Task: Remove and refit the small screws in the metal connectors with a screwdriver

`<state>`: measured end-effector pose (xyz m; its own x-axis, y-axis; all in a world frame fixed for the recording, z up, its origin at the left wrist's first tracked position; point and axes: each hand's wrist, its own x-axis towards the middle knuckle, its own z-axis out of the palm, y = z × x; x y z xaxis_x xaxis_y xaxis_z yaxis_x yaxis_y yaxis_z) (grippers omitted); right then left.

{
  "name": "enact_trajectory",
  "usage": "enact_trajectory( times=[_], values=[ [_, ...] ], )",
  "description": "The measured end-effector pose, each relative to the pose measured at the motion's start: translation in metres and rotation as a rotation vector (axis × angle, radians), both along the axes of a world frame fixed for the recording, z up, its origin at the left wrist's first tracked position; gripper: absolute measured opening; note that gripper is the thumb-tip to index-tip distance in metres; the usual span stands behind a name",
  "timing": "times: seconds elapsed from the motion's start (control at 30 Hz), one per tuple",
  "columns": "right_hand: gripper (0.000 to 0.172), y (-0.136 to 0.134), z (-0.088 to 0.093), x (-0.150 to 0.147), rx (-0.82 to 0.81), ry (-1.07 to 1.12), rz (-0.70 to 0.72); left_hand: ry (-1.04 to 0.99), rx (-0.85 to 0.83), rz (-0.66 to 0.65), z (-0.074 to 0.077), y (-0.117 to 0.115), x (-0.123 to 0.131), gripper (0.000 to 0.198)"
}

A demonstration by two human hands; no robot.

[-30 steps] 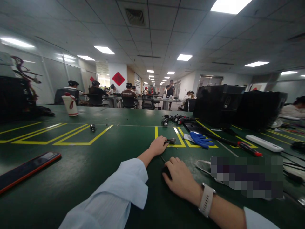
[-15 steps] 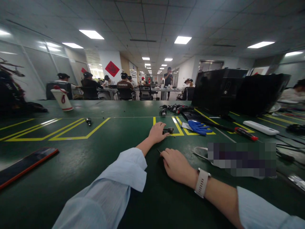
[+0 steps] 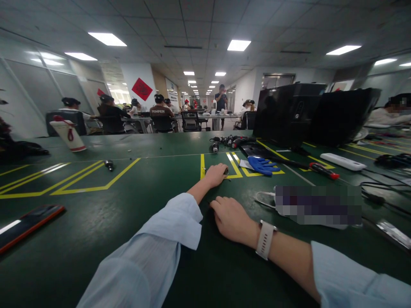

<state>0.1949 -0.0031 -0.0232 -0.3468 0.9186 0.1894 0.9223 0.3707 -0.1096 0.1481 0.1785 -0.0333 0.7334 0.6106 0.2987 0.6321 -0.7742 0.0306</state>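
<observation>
Metal cylinder (image 3: 226, 171), on or just above the green counter (image 3: 154, 205), to the left of the blue glove (image 3: 263, 166). Mostly covered by the bent fingers of the left hand (image 3: 217, 175), with one end showing; cannot tell whether pinched or merely touched. Nearer than the glove and to its left, right hand (image 3: 233, 219) with fingers curled downward and watch (image 3: 266, 241) at the wrist; cannot tell whether pinching anything. Just left of the glove, white paper (image 3: 245, 164); beyond the glove, dark cables (image 3: 231, 140); to its right, red-and-black handle (image 3: 323, 170), then white power strip (image 3: 343, 161). Well left of the glove, second metal part (image 3: 109, 165) and, nearer, orange-edged slab (image 3: 35, 221).
</observation>
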Motion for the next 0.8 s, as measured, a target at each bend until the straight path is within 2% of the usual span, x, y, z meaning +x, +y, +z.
enact_trajectory(
  times=[0.27, 0.57, 0.8],
  values=[
    [0.024, -0.001, -0.001, 0.001, 0.012, 0.004, 0.004, -0.149, 0.001, -0.059, -0.003, -0.001, -0.007, 0.031],
    [0.023, 0.000, -0.004, 0.001, 0.020, -0.005, 0.005, -0.390, -0.006, -0.072, 0.002, -0.011, -0.009, 0.031],
    [0.024, -0.003, -0.003, 0.002, 0.009, 0.013, 0.021, -0.528, 0.015, -0.111, 0.001, -0.023, -0.021, 0.030]
  ],
)
